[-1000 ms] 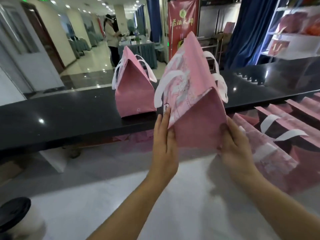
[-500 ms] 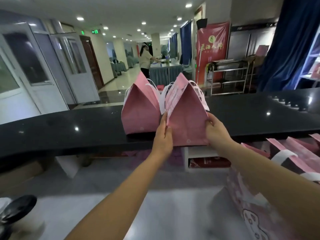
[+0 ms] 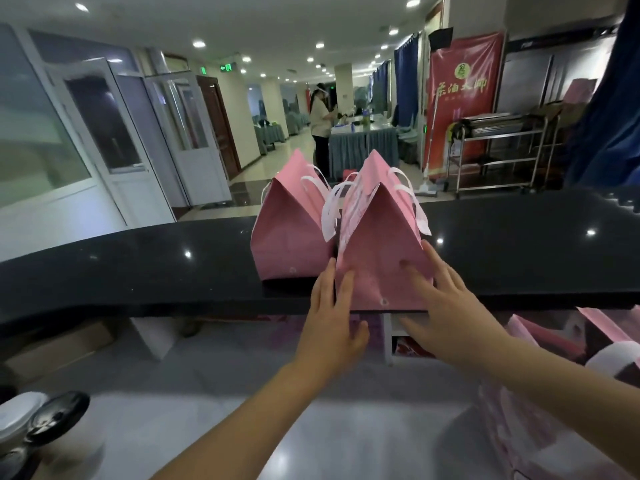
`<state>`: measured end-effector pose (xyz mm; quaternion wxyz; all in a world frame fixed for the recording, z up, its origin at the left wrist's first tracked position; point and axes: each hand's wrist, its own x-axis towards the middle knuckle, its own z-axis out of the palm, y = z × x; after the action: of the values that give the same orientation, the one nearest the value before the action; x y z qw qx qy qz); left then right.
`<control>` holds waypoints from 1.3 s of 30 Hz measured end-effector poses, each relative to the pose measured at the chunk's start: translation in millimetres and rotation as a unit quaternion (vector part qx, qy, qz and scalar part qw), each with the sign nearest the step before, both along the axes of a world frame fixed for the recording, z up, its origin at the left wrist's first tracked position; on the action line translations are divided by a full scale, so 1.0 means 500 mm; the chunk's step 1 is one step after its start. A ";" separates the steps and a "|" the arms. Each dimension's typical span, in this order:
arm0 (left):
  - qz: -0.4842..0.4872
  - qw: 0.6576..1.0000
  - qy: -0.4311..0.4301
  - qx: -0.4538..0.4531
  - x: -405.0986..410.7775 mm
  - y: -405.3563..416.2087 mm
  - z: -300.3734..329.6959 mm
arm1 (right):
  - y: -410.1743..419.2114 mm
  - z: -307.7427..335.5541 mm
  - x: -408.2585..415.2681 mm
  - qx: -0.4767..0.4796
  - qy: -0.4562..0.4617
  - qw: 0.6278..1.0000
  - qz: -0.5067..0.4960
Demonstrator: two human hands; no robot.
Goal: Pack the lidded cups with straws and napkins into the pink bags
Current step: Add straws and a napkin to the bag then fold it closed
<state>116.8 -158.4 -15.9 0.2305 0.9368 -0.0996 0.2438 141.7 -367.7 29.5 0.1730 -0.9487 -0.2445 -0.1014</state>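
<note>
Fingers [image 3: 420,277] straight, released, both hands flat on pink bag [image 3: 381,251], peaked top, white handles

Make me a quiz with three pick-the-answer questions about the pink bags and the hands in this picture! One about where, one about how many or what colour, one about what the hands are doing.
1. Where does the near pink bag stand?
A. On the black counter
B. On the floor
C. On the metal trolley

2. How many closed pink bags stand on the counter?
A. One
B. Two
C. Four

3. What are the hands doing?
A. Curled tight round the white handles
B. Hanging far from the bags
C. Lying with straight fingers against the near bag

Answers:
1. A: its base sits at the front edge of the counter, right beside the far pink bag.
2. B: just these two stand there, side by side.
3. C: the left hand and right hand lie flat-fingered against the bag's sides, with no grip on the white handles.
</note>
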 end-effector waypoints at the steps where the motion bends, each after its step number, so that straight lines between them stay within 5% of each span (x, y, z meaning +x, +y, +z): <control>1: 0.010 1.000 0.012 0.006 0.008 -0.002 0.002 | -0.001 -0.001 0.014 -0.023 -0.008 1.000 -0.002; 7: 0.087 0.985 0.039 0.145 0.053 0.019 0.028 | -0.005 0.005 0.089 -0.124 -0.021 0.992 -0.011; 15: 0.131 0.972 0.076 0.182 0.093 0.031 0.036 | 0.012 0.009 0.172 -0.120 -0.007 0.993 0.002; 25: 0.124 0.979 0.090 0.137 0.108 0.033 0.045 | 0.000 0.009 0.225 0.002 0.069 0.994 0.090; 34: 0.113 0.973 0.117 0.162 0.097 0.039 0.051 | -0.001 0.022 0.223 -0.037 0.096 0.992 0.076; 39: 0.078 0.986 0.101 0.103 0.038 0.011 0.032 | -0.057 0.071 0.110 -0.076 0.098 0.991 0.040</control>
<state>135.7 -152.7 0.3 0.1216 0.9802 -0.0272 0.1539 196.7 -396.1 65.1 0.1271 -0.9538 -0.2715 0.0183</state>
